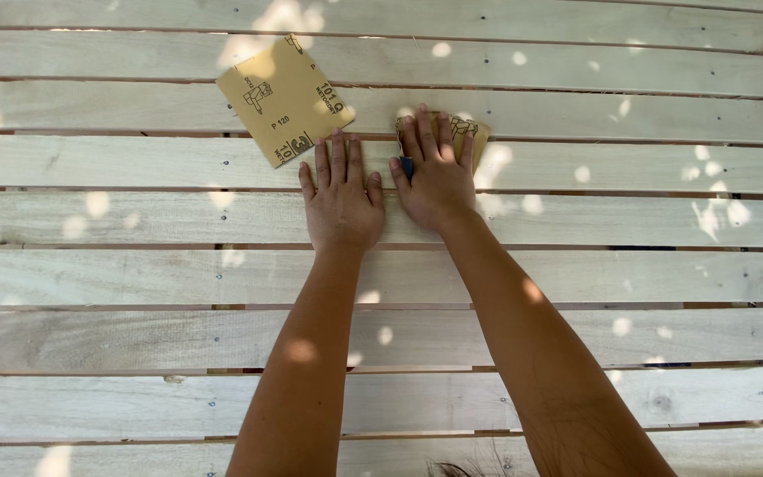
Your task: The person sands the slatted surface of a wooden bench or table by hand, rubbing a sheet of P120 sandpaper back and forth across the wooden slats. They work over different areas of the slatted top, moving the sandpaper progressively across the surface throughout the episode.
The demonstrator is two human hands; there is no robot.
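Head view: right hand [434, 181] pressed flat, fingers spread, on folded sandpaper [470, 134] atop pale planks [576, 221].
Left hand [340, 199]: flat, fingers together, holding nothing.
Spare sheet [284, 99]: loose, just beyond.
Risk: splinters might snag fingertips; paper could slip.

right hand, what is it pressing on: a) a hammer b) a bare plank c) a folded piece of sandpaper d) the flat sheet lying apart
c: the right hand lies flat on a folded piece of sandpaper, while the left hand rests on a bare plank.
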